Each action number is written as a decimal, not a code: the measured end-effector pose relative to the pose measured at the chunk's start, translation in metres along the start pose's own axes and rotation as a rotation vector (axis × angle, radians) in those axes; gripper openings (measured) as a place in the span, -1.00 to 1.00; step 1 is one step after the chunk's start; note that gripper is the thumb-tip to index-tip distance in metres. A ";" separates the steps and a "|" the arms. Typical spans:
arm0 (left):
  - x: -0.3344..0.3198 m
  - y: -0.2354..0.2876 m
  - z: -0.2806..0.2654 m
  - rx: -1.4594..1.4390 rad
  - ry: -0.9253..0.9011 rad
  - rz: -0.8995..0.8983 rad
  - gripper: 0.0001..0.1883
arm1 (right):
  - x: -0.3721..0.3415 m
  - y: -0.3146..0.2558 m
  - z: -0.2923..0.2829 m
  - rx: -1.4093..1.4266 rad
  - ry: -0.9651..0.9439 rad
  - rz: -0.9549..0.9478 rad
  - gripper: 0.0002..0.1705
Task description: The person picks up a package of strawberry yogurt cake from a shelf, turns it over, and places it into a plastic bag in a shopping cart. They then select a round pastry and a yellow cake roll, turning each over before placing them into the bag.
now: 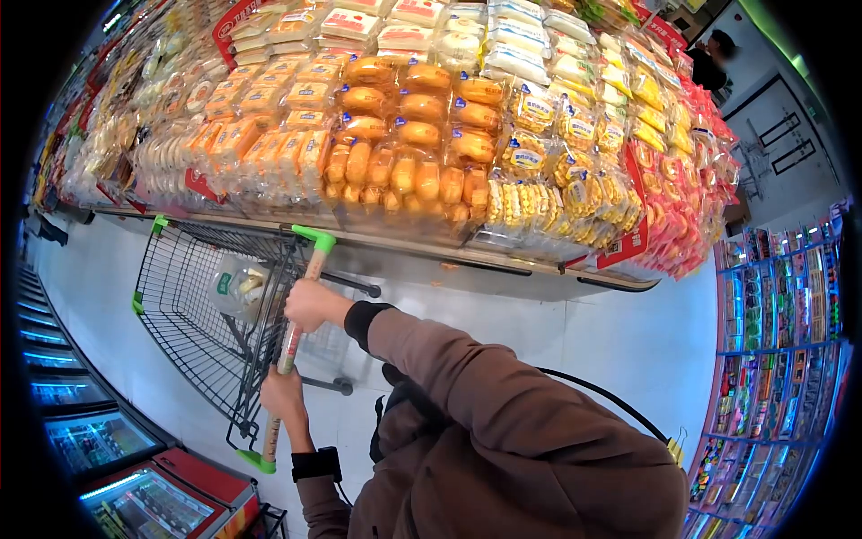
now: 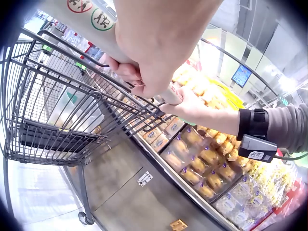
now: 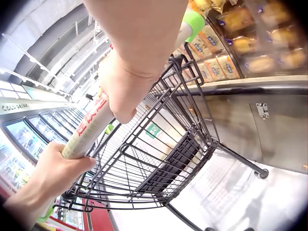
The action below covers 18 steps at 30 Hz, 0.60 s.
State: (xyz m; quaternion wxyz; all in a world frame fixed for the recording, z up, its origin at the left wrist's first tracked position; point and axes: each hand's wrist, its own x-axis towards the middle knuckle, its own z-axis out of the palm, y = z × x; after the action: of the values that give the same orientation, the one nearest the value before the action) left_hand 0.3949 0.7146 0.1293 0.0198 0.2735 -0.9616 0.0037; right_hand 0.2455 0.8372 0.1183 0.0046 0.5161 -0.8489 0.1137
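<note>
1. Shopping cart (image 1: 189,346) is in front of the person, to the left in the head view, and both hands are on its handle (image 1: 290,346).
2. The left hand (image 1: 284,395) grasps the handle nearer to its lower green end (image 1: 257,462), with the fingers curled round it.
3. The right hand (image 1: 310,305) also grasps the handle, nearer to the upper green end (image 1: 314,238); the two hands are apart.
4. Each wrist wears a black band, and the sleeves (image 1: 449,359) are brown.
5. Inside the cart lies a clear bag (image 1: 235,296) with a green label; it holds some pale items, which I cannot identify.
6. Beside the cart is a long display counter (image 1: 404,244). On it are rows of packaged buns (image 1: 420,106), yellow packets (image 1: 539,205) and pink-red packets (image 1: 673,211).
7. Farther away, glass-topped freezers (image 1: 99,440) are at the lower left, and a shelf of small colourful goods (image 1: 772,332) is at the right.
8. Another person (image 1: 711,63) is in the upper right background.
</note>
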 end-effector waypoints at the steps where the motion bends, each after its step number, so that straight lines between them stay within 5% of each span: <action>1: -0.005 0.004 -0.001 -0.003 -0.005 -0.008 -0.72 | -0.006 0.001 0.001 0.004 0.007 -0.012 -0.84; 18: -0.103 0.073 -0.003 -0.035 -0.027 -0.087 -0.69 | -0.115 0.018 0.003 0.063 0.072 -0.126 -0.86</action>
State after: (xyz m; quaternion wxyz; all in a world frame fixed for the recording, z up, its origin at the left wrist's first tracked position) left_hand 0.4440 0.8307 0.1286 0.0116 0.3149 -0.9489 -0.0178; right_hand 0.2837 0.9449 0.0971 0.0263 0.5640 -0.8101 0.1583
